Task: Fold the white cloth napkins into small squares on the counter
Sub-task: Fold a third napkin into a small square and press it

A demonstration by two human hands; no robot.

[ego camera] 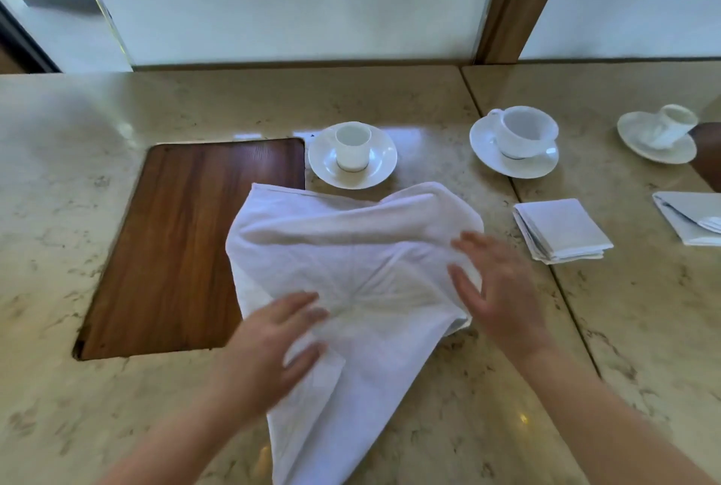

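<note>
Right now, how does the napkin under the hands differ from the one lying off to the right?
The napkin under the hands is spread wide, rumpled and creased; the folded napkin is a neat small layered square. The spread one partly covers the wooden inset and is pressed by the left hand and right hand; the folded one lies untouched on the counter. Both are white cloth.

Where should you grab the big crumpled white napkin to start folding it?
Probably by the far-left corner of the napkin, near the wooden inlay. That corner lies flat and free at, so fingers can pinch it from the left edge. The left hand and right hand rest flat on the bunched middle, which offers no clean edge.
</note>
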